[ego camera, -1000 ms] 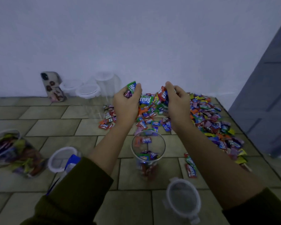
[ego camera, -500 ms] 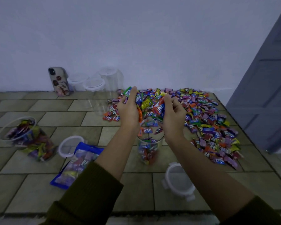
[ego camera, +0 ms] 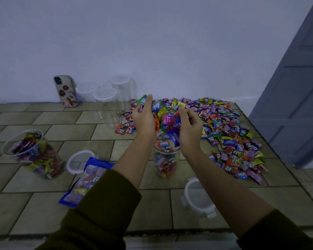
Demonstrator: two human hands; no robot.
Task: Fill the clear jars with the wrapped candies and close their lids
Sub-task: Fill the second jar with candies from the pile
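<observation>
A clear jar [ego camera: 166, 162], partly filled with wrapped candies, stands upright on the tiled floor in front of me. Just above its mouth, my left hand [ego camera: 144, 118] and my right hand [ego camera: 189, 128] cup a bunch of wrapped candies [ego camera: 167, 117] between them, and some are dropping toward the jar. A big pile of wrapped candies [ego camera: 229, 132] lies behind and to the right. The jar's lid [ego camera: 198, 197] lies on the floor at the front right.
A second candy-filled open jar [ego camera: 33, 153] stands at the left, with a lid [ego camera: 79, 162] and a blue candy bag [ego camera: 85, 181] beside it. Empty jars [ego camera: 105, 94] and a phone [ego camera: 66, 91] stand against the wall. A grey door [ego camera: 296, 87] is at the right.
Both hands carried the bunch of candies from the pile back over the jar, and candies now fall from between them. The camera view shifted, bringing the left jar and bag into sight.
</observation>
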